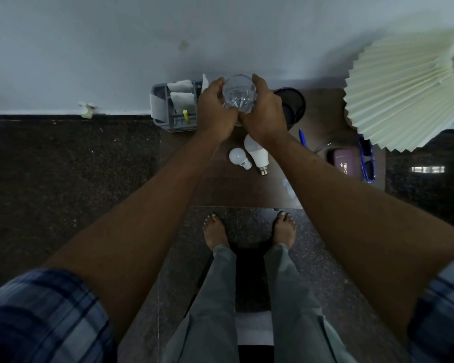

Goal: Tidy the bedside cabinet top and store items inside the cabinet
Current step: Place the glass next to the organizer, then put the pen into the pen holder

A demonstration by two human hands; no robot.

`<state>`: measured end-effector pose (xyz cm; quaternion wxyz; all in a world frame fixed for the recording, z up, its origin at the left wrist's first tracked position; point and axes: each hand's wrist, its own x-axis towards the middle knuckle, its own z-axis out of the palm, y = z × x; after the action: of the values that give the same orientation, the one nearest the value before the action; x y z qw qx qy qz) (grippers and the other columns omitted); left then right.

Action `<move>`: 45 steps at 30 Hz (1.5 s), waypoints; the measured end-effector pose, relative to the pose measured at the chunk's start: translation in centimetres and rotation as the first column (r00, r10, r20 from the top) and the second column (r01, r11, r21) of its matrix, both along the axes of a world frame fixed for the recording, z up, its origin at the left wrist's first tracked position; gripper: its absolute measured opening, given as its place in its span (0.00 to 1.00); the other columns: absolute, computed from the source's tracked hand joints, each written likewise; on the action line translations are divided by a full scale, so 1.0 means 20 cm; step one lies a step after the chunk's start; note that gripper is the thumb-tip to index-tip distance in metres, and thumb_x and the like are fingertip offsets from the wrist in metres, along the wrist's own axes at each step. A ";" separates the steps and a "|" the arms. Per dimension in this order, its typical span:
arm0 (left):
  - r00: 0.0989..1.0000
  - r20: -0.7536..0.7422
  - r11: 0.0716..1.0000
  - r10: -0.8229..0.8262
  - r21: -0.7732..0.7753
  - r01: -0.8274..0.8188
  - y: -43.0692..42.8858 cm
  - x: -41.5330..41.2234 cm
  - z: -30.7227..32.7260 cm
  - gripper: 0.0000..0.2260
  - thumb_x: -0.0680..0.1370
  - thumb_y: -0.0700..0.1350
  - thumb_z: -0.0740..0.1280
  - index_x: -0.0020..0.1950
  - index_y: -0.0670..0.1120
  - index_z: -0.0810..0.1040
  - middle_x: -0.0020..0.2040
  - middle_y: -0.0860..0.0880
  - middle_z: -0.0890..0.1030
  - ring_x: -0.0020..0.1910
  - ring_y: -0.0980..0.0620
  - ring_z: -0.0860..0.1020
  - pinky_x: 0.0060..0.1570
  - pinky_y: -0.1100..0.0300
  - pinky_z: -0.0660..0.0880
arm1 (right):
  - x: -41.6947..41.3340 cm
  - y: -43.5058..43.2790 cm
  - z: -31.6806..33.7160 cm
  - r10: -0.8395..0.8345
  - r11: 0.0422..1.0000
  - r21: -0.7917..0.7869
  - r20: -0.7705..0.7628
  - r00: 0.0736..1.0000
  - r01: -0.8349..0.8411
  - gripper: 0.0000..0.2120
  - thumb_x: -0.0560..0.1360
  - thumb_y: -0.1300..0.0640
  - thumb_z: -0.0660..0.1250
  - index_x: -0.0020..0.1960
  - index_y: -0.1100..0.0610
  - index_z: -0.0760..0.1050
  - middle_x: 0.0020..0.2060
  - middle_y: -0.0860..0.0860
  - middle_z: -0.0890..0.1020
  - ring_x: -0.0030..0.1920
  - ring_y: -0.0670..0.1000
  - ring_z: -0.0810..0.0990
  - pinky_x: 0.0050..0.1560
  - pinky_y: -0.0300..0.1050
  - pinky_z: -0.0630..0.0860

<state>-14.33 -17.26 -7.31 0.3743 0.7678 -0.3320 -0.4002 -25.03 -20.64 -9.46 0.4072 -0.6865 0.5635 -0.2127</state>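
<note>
A clear drinking glass [239, 93] is held above the back of the brown cabinet top [220, 187], gripped from both sides. My left hand [213, 111] wraps its left side and my right hand [262, 111] its right side. Below the hands two white light bulbs lie on the top, a small bulb [238, 157] and a larger bulb [257, 154]. A grey organiser tray [160, 108] with white packets and a yellow stick stands at the back left corner.
A black round container [294, 103] stands behind my right hand. A blue pen [302, 137], a maroon case [342, 161] and blue sunglasses [367, 163] lie to the right under a pleated cream lampshade [404, 87]. A crumpled clear wrapper [288, 188] lies near the front edge. My bare feet stand on dark floor.
</note>
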 end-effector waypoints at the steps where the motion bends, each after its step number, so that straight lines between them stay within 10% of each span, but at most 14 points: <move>1: 1.000 -0.008 1.000 0.017 -0.003 -0.017 0.01 -0.01 0.01 0.20 0.77 0.33 0.69 0.69 0.38 0.75 0.62 0.46 0.82 0.61 0.49 0.82 0.64 0.53 0.79 | 0.00 0.00 0.01 0.001 1.000 0.007 -0.007 1.000 -0.001 0.35 0.75 0.57 0.74 0.76 0.64 0.63 0.65 0.56 0.80 0.65 0.53 0.79 0.64 0.45 0.77; 8: 0.959 0.058 0.951 0.278 -0.155 -0.266 0.21 -0.25 0.08 0.13 0.73 0.37 0.69 0.56 0.47 0.79 0.52 0.49 0.83 0.49 0.51 0.83 0.48 0.59 0.80 | -0.17 0.17 0.07 -0.202 0.976 -0.069 0.074 0.976 0.207 0.14 0.74 0.57 0.70 0.59 0.57 0.77 0.50 0.49 0.82 0.47 0.47 0.81 0.49 0.48 0.80; 17: 0.996 -0.078 0.983 -0.048 0.172 0.061 0.39 -0.70 -0.17 0.07 0.76 0.38 0.69 0.52 0.47 0.83 0.43 0.57 0.82 0.41 0.64 0.78 0.41 0.72 0.74 | -0.63 0.41 -0.13 -0.414 0.908 0.041 -0.077 0.907 0.418 0.07 0.75 0.58 0.68 0.52 0.58 0.80 0.46 0.51 0.84 0.45 0.49 0.83 0.48 0.52 0.81; 31: 0.893 0.340 0.911 -0.296 0.380 0.157 0.14 -0.87 -0.39 0.07 0.78 0.43 0.69 0.52 0.42 0.83 0.51 0.43 0.85 0.51 0.44 0.83 0.40 0.57 0.72 | -0.81 0.30 -0.31 -0.185 0.964 0.109 -0.373 0.909 0.241 0.04 0.75 0.58 0.68 0.46 0.59 0.80 0.44 0.56 0.83 0.44 0.57 0.82 0.44 0.49 0.79; 45: 0.827 0.398 0.886 -0.396 0.403 0.231 0.11 -0.88 -0.46 0.09 0.77 0.45 0.68 0.51 0.41 0.82 0.51 0.41 0.85 0.50 0.40 0.83 0.46 0.50 0.79 | -0.84 0.24 -0.31 -0.049 0.981 0.147 -0.439 0.897 0.126 0.06 0.76 0.60 0.64 0.49 0.58 0.80 0.45 0.58 0.83 0.45 0.61 0.83 0.46 0.51 0.79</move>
<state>-32.03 -15.12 -16.42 0.0733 0.8276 -0.4621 -0.3101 -41.89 -15.85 -15.57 0.3193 -0.6528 0.6866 -0.0236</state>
